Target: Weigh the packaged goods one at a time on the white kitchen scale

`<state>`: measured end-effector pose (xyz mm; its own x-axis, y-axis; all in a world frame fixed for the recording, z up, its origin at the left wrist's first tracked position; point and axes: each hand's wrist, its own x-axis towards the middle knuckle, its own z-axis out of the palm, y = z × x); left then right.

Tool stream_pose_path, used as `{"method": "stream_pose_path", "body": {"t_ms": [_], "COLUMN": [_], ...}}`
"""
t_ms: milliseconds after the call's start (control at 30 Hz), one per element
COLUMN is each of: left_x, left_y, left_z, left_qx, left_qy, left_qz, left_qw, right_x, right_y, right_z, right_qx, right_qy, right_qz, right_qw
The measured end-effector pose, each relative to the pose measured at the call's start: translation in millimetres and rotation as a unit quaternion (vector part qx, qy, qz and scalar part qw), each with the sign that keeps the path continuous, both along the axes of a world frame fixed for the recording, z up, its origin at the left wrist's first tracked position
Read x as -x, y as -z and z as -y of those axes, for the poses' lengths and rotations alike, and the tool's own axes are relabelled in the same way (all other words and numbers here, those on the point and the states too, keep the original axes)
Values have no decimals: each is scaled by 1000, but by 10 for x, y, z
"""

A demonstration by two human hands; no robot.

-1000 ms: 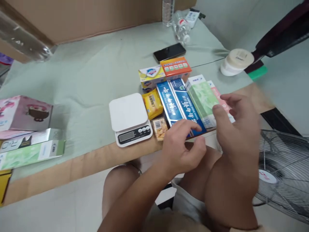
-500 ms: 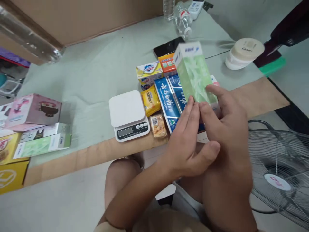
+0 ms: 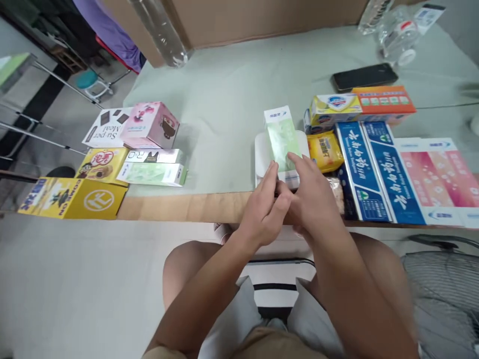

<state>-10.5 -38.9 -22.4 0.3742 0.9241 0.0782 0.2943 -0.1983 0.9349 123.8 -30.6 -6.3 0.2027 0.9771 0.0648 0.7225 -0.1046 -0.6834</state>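
Observation:
A green-and-white carton [image 3: 283, 137] lies over the white kitchen scale [image 3: 262, 149], covering most of its plate and display; whether it rests fully on the plate I cannot tell. My left hand [image 3: 264, 212] has its fingers together against the carton's near left edge. On the opposite edge, my right hand [image 3: 316, 194] closes its thumb and fingers on the near end. Right of the scale sit a yellow soap pack [image 3: 325, 152] and a small wrapped pack [image 3: 337, 193], partly hidden by my right hand.
Blue toothpaste boxes [image 3: 359, 172], pink-and-white boxes [image 3: 430, 174], a yellow soap box [image 3: 335, 109] and an orange box [image 3: 385, 102] stand to the right. Behind them are a black phone [image 3: 364, 76] and clear bottles [image 3: 398, 37]. Several cartons, including a pink box [image 3: 149, 124], are grouped left.
Both hands have carried the green-and-white carton leftward from above the blue toothpaste boxes to over the scale. The view has turned left, showing more of the left-hand cartons.

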Motion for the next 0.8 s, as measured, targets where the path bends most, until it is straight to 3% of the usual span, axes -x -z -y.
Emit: {"method": "stream_pose_path", "body": {"t_ms": [333, 433, 600, 700, 767, 800], "left_x": [257, 265, 349, 566, 792, 924], "left_y": [175, 167, 29, -49, -72, -72], "left_z": [-69, -62, -74, -119, -176, -210], "left_qx": [-114, -118, -113, -122, -108, -89], "left_qy": [-66, -70, -97, -198, -346, -431], "left_qz": [12, 17, 56, 98, 133, 160], "left_qw": [991, 990, 987, 968, 922, 884], "right_x": [-84, -57, 1, -12, 13, 55], "right_y": [-203, -161, 50, 137, 115, 79], "right_z": [108, 84, 55, 90, 124, 138], "right_qx": [-105, -77, -45, -90, -129, -146], "right_qy": [22, 25, -3, -4, -29, -52], "right_qz": [90, 96, 131, 157, 152, 142], "right_qw": [990, 992, 990, 983, 980, 978]}}
